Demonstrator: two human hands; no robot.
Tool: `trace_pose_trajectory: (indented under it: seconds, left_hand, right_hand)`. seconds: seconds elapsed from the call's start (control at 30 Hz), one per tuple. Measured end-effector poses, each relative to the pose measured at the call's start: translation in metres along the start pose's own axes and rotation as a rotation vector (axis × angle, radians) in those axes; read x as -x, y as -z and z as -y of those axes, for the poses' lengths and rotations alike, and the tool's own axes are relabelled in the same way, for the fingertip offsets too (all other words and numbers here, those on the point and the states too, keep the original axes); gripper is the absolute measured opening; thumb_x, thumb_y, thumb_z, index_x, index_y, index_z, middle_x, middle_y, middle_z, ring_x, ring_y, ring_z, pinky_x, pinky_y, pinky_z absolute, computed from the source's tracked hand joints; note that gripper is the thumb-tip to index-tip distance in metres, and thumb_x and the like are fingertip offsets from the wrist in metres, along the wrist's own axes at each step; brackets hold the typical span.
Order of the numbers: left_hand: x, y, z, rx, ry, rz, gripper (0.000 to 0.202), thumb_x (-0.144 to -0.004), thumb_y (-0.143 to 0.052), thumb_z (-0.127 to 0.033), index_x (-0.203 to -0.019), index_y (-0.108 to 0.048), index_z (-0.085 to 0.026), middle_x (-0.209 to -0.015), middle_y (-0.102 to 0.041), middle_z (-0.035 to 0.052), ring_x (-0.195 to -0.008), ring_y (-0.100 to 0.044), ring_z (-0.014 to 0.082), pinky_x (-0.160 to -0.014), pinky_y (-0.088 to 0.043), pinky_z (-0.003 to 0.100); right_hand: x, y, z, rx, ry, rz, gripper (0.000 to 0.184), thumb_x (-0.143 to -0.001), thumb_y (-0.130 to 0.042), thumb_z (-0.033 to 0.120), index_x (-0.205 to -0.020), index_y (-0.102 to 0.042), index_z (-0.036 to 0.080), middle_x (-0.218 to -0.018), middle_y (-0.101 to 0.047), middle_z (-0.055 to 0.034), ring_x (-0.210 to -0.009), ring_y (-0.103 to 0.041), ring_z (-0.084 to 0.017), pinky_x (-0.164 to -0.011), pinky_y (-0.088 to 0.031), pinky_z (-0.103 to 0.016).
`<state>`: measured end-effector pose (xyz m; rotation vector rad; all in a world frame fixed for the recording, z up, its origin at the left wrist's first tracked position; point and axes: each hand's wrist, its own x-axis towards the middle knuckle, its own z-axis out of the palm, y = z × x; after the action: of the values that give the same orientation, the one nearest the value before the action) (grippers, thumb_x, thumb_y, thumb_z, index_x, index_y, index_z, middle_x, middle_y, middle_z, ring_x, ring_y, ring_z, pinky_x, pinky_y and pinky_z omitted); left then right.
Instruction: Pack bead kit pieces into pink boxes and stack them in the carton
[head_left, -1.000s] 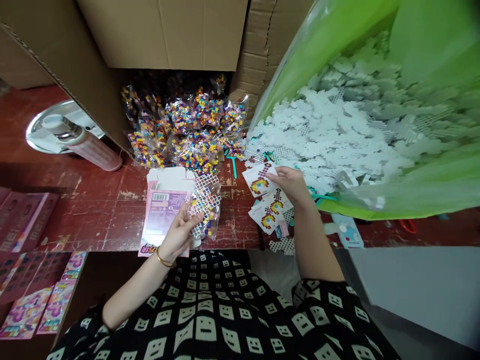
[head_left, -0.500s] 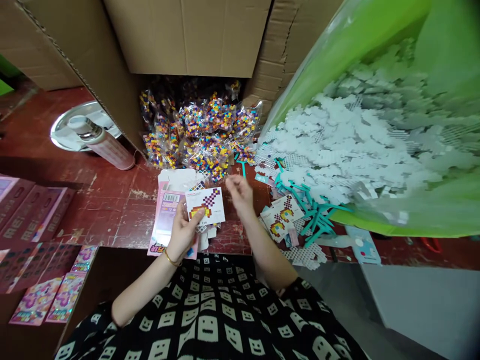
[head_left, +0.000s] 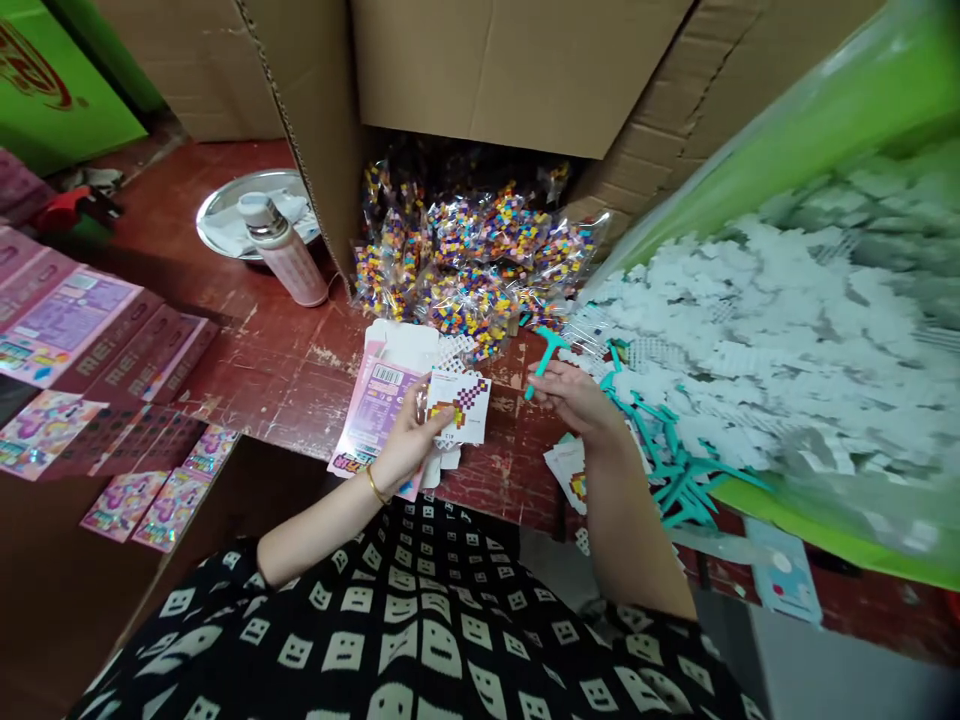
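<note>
My left hand (head_left: 405, 450) is closed around a stack: a white pattern card (head_left: 459, 408) with a pixel picture on top, a white grid piece under it, and an opened pink box (head_left: 373, 415) at the back. To the right, my right hand (head_left: 574, 392) pinches a teal plastic tool (head_left: 546, 352) that sticks up and to the left from my fingers. Below that hand lie more pattern cards (head_left: 568, 468). Several more teal tools (head_left: 679, 470) lie in a heap just to the right of it.
Clear bags of coloured beads (head_left: 480, 265) spill from a cardboard box (head_left: 510, 70). A green bag (head_left: 862, 120) at right holds white grid pieces (head_left: 750, 320). A spray can (head_left: 281, 250) and a metal dish (head_left: 247, 195) stand at left, by flat pink boxes (head_left: 75, 330).
My right hand laid a pattern card onto the stack in my left hand, then moved back right and picked up a teal tool. The view shifted to the left.
</note>
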<state>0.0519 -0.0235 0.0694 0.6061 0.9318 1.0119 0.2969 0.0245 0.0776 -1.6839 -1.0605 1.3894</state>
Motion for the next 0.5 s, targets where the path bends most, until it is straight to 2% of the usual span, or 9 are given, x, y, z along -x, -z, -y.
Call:
trace_pose_trajectory:
  seconds: [0.13, 0.2, 0.27, 0.4, 0.47, 0.5]
  left_hand:
    - [0.0, -0.004, 0.01, -0.199, -0.283, 0.072, 0.071, -0.079, -0.076, -0.045, -0.138, -0.042, -0.024, -0.133, -0.06, 0.0113, -0.125, -0.057, 0.0247, -0.111, -0.042, 0.043]
    - [0.001, -0.004, 0.012, -0.253, -0.374, 0.12, 0.07, -0.081, -0.073, -0.048, -0.138, -0.041, -0.023, -0.137, -0.057, 0.0131, -0.127, -0.055, 0.0251, -0.112, -0.041, 0.041]
    - [0.003, -0.001, 0.013, -0.288, -0.424, 0.155, 0.071, -0.081, -0.074, -0.047, -0.139, -0.04, -0.023, -0.141, -0.054, 0.0135, -0.129, -0.054, 0.0252, -0.112, -0.041, 0.04]
    - [0.006, 0.007, 0.013, -0.364, -0.412, 0.214, 0.074, -0.077, -0.079, -0.04, -0.138, -0.041, -0.022, -0.142, -0.052, 0.0144, -0.131, -0.052, 0.0271, -0.112, -0.041, 0.043]
    - [0.007, 0.011, 0.01, -0.377, -0.397, 0.221, 0.073, -0.078, -0.078, -0.038, -0.138, -0.042, -0.021, -0.141, -0.053, 0.0143, -0.132, -0.051, 0.0275, -0.114, -0.039, 0.044]
    - [0.008, 0.012, 0.009, -0.374, -0.387, 0.216, 0.072, -0.078, -0.078, -0.037, -0.138, -0.042, -0.022, -0.14, -0.054, 0.0138, -0.133, -0.05, 0.0274, -0.115, -0.039, 0.044]
  right_hand:
    - [0.055, -0.048, 0.011, -0.251, 0.124, 0.198, 0.043, -0.06, -0.086, 0.052, -0.076, -0.063, 0.019, -0.056, -0.063, 0.0012, -0.044, -0.054, -0.009, -0.041, -0.041, -0.023]
    - [0.066, -0.069, 0.011, -0.274, 0.101, 0.232, 0.042, -0.059, -0.087, 0.052, -0.072, -0.065, 0.018, -0.056, -0.064, -0.0007, -0.044, -0.058, -0.012, -0.039, -0.042, -0.023]
    - [0.068, -0.08, 0.008, -0.271, 0.071, 0.247, 0.042, -0.058, -0.087, 0.053, -0.066, -0.064, 0.019, -0.055, -0.064, -0.0016, -0.046, -0.061, -0.015, -0.038, -0.042, -0.023]
    - [0.063, -0.076, 0.001, -0.102, 0.065, 0.271, 0.038, -0.064, -0.084, 0.052, -0.061, -0.065, 0.02, -0.052, -0.064, -0.0035, -0.042, -0.059, -0.016, -0.036, -0.04, -0.026]
    - [0.063, -0.067, 0.0, 0.037, 0.111, 0.185, 0.039, -0.063, -0.085, 0.05, -0.055, -0.061, 0.021, -0.048, -0.06, -0.0017, -0.038, -0.052, -0.014, -0.035, -0.036, -0.027]
    - [0.064, -0.062, 0.0, 0.1, 0.165, 0.082, 0.04, -0.061, -0.086, 0.048, -0.052, -0.057, 0.021, -0.046, -0.057, 0.0001, -0.038, -0.049, -0.012, -0.035, -0.034, -0.026]
